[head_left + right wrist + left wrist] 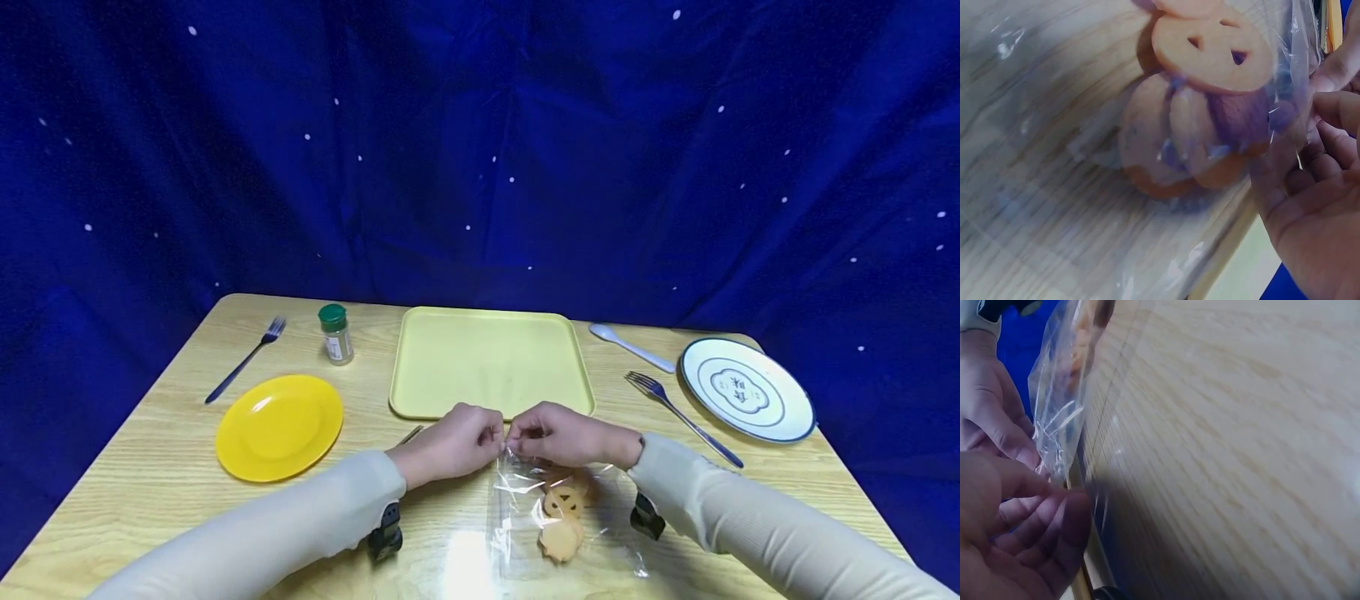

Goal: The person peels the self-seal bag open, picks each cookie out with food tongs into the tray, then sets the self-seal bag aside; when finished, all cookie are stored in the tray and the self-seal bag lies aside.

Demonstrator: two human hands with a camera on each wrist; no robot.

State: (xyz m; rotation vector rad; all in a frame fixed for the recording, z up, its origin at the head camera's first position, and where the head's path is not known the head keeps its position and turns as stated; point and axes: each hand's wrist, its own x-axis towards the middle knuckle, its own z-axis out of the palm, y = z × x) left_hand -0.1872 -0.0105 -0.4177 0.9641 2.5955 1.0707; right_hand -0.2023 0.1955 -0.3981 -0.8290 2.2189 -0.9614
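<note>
A clear plastic bag [516,521] lies at the front of the table, its top edge raised between both hands. Inside it are several biscuits [561,537]; one has a cut-out face, seen also as a biscuit [1213,53] in the right wrist view. My left hand [459,440] pinches the bag's top edge between thumb and forefinger. Close beside it, my right hand [562,435] pinches the same edge, fingers curled. In the left wrist view the plastic [1060,425] bunches up where the hands meet.
Behind the hands lies a pale yellow tray [491,362]. Leftward are a yellow plate [279,427], a fork [246,360] and a green-capped shaker [336,335]. Rightward are a white spoon [633,347], another fork [686,419] and a white plate [780,400]. A blue curtain [480,150] hangs behind.
</note>
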